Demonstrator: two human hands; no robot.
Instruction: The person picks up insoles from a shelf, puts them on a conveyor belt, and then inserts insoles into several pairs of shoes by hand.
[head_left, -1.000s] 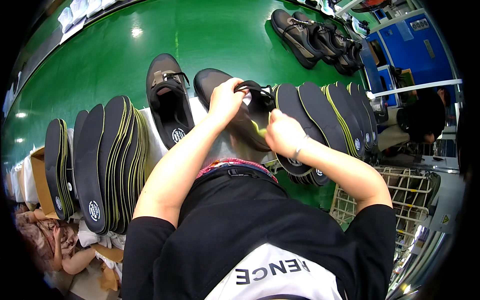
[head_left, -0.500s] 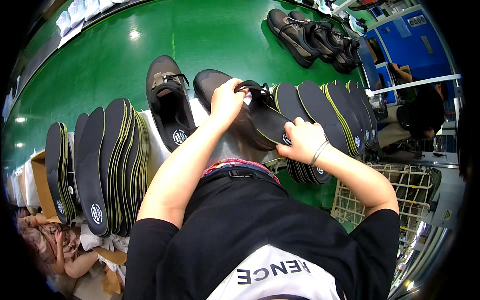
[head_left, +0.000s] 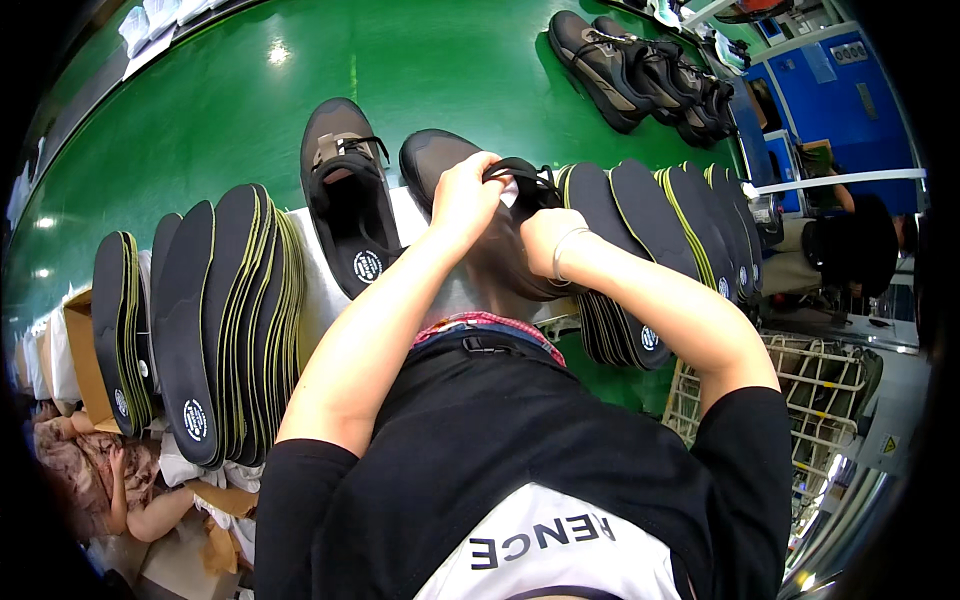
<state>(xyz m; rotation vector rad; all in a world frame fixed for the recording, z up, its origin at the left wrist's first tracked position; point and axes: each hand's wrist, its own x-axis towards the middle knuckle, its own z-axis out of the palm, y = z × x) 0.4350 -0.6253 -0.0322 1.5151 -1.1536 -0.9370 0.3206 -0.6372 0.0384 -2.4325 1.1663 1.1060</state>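
In front of me a brown and black lace-up shoe [head_left: 436,163] lies tilted, its toe pointing away. My left hand [head_left: 466,203] is closed on its tongue and black laces. Down in the shoe's opening is my right hand [head_left: 549,238], the fingers hidden inside; the insole it held is out of sight there. To the left rests the matching shoe [head_left: 338,135], with a dark insole [head_left: 366,264] showing a white round print at its heel.
Stacks of black insoles with yellow-green edges stand left [head_left: 185,330] and right [head_left: 640,200]. More shoes [head_left: 605,75] sit at the far right of the green surface [head_left: 450,70]. A wire basket [head_left: 815,375] is at right. Other people are at both sides.
My right hand has moved left and forward into the shoe, and the insole it gripped at the heel has gone in with it. My left hand keeps its hold on the tongue.
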